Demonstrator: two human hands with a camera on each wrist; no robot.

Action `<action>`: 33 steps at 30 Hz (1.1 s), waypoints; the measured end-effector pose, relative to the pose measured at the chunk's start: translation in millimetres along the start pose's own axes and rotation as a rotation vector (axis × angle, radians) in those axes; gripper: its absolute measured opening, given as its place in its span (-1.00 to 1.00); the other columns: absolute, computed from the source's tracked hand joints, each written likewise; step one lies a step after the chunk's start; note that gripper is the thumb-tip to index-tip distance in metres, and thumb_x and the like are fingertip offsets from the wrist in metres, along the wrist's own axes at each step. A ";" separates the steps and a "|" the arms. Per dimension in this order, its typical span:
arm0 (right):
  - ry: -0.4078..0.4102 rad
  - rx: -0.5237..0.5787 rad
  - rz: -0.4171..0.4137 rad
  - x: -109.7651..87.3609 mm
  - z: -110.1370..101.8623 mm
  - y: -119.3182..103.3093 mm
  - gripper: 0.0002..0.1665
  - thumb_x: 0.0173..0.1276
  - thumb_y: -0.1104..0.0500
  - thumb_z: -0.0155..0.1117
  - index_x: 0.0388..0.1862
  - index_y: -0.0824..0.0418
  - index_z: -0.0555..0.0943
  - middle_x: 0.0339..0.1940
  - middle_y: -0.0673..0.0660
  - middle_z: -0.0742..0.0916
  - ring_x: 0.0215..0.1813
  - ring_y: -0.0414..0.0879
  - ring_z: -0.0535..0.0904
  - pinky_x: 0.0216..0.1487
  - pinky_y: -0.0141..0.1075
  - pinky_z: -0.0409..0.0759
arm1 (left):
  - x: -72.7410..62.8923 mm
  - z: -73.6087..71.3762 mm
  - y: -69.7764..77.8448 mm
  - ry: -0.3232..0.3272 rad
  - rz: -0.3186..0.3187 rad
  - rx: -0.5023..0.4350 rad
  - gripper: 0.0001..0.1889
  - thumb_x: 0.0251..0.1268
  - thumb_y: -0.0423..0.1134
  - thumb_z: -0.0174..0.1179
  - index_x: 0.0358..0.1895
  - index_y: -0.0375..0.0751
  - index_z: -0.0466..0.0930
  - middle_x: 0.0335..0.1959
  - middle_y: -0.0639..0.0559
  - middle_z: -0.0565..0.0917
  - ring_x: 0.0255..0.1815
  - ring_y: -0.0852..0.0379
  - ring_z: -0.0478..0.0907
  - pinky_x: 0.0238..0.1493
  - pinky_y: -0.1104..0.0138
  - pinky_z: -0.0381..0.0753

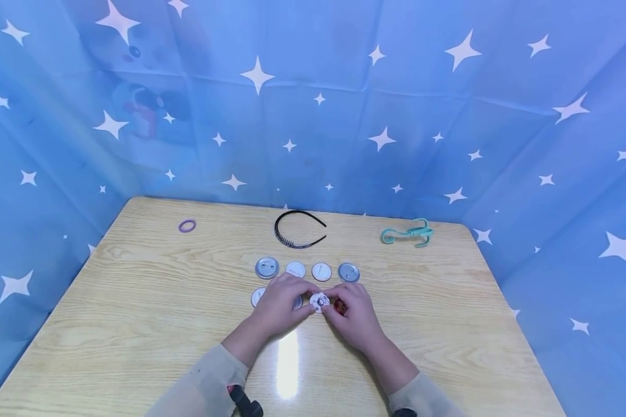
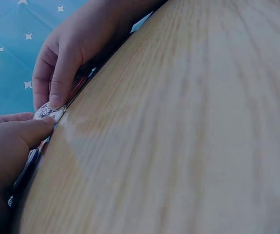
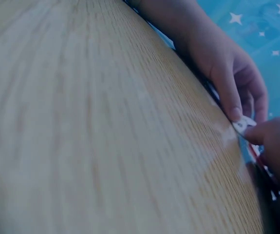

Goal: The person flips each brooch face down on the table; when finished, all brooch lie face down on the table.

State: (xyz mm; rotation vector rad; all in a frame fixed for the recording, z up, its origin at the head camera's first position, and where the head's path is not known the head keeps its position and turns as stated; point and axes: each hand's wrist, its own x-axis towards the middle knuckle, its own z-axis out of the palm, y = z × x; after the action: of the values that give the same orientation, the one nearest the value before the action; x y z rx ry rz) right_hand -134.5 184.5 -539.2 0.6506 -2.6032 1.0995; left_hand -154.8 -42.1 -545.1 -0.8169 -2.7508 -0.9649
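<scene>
Between my two hands is a round white pin badge (image 1: 320, 302) with a dark printed picture on its face. The left hand (image 1: 283, 304) pinches its left edge with thumb and fingers, and the right hand (image 1: 356, 315) pinches the right edge. In the left wrist view the badge (image 2: 47, 112) is tilted, low over the tabletop. In the right wrist view only part of the badge (image 3: 243, 125) shows between the thumbs. A red badge (image 1: 339, 306) lies partly hidden by the right hand. Another badge (image 1: 297, 302) shows partly by the left hand.
Behind the hands a row holds silver-backed badges (image 1: 267, 267) and white-backed badges (image 1: 321, 271). A further badge (image 1: 258, 296) sits left of the left hand. Farther back lie a purple hair ring (image 1: 187, 226), a black toothed headband (image 1: 287, 240) and a teal hair claw (image 1: 409, 233). A starry blue curtain (image 1: 313, 116) backs the table.
</scene>
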 end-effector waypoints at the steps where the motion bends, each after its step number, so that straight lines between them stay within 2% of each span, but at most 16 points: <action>1: 0.003 0.002 0.000 -0.1 0.0 -0.3 -0.69 0.23 0.21 0.65 -0.05 0.12 0.80 -0.30 0.01 0.70 -0.09 -0.10 0.47 0.01 -0.13 0.41 | -0.2 -0.2 0.0 0.003 -0.001 -0.006 -0.70 0.37 0.03 0.47 0.12 0.23 0.76 -0.03 0.35 0.74 0.13 0.20 0.56 0.45 0.04 0.35; 7: 0.011 0.027 0.009 -0.7 0.3 -0.5 -0.69 0.22 0.24 0.66 -0.06 0.10 0.79 -0.36 -0.09 0.68 -0.08 -0.09 0.48 0.02 -0.13 0.41 | -0.1 0.9 -1.0 0.029 -0.006 -0.037 -0.72 0.33 -0.06 0.49 0.08 0.24 0.78 -0.18 0.43 0.70 0.04 0.25 0.55 0.39 0.09 0.40; 15: 0.004 0.088 0.069 -2.3 0.4 -2.2 -0.73 0.27 0.26 0.64 -0.07 0.09 0.81 -0.36 -0.18 0.70 -0.01 -0.09 0.51 -0.06 -0.21 0.55 | -0.8 3.0 -1.6 0.040 -0.004 -0.066 -0.79 0.33 -0.05 0.50 -0.02 0.23 0.78 -0.29 0.47 0.65 -0.05 0.29 0.52 0.25 0.15 0.44; 25: 0.033 0.116 0.091 0.1 -1.0 -4.4 -0.85 0.31 0.22 0.62 -0.19 0.02 0.82 -0.37 -0.26 0.70 -0.09 -0.12 0.51 -0.14 -0.25 0.52 | -0.3 1.5 -0.3 0.026 -0.018 -0.056 -0.86 0.37 0.02 0.48 -0.09 0.22 0.78 -0.23 0.45 0.69 0.00 0.24 0.54 0.29 0.11 0.43; 33: 0.048 0.118 0.066 -1.7 0.4 -2.7 -0.85 0.31 0.22 0.63 -0.21 0.01 0.82 -0.38 -0.26 0.70 -0.14 -0.14 0.51 -0.18 -0.27 0.53 | -1.3 2.2 0.0 0.035 -0.011 -0.069 -0.88 0.36 -0.01 0.49 -0.11 0.21 0.79 -0.23 0.44 0.70 -0.01 0.25 0.55 0.31 0.10 0.43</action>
State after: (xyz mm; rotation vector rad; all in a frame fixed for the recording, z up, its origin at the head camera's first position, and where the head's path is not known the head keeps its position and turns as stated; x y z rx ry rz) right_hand -131.7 183.1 -538.5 0.5594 -2.5515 1.2799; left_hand -153.5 -41.4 -547.3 -0.7882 -2.7087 -1.0712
